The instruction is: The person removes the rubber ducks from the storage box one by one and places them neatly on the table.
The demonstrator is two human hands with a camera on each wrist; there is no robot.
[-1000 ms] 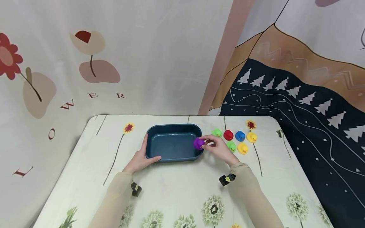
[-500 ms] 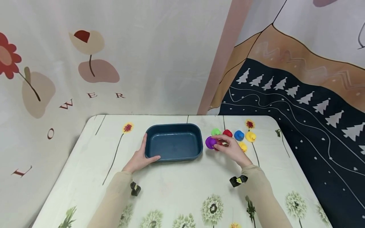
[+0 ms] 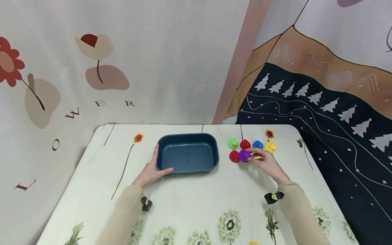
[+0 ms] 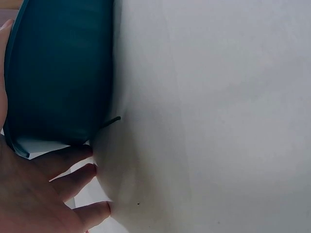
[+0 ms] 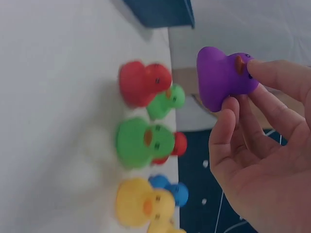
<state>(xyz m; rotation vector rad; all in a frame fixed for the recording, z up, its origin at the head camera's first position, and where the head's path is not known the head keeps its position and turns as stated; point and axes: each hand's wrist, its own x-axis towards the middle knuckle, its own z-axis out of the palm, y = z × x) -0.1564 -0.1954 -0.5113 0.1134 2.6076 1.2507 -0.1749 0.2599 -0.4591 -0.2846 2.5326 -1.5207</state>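
A dark blue rectangular basin (image 3: pixel 188 154) stands on the table's cloth, its inside bare. My left hand (image 3: pixel 150 173) rests at its near left corner, index finger along the left side and thumb on the near rim. In the left wrist view the other fingers (image 4: pixel 73 184) stretch out, fairly straight, beside the basin's wall. Right of the basin, my right hand (image 3: pixel 270 166) pinches a purple rubber duck (image 5: pixel 218 77) between thumb and fingertips, raised above the front row of ducks. A red duck (image 3: pixel 234 156), a green duck (image 5: pixel 143 143) and a yellow duck (image 5: pixel 143 201) form that row.
Behind the front row stand another green duck (image 3: pixel 233 143), another red duck (image 3: pixel 245 144), a blue duck (image 3: pixel 258 144) and another yellow duck (image 3: pixel 270 147). A printed curtain (image 3: pixel 171 68) hangs beyond the table's far edge.
My right hand has carried the purple duck rightward from the basin's right rim to above the front row. A front red duck has come into view. The left hand and basin have stayed put.
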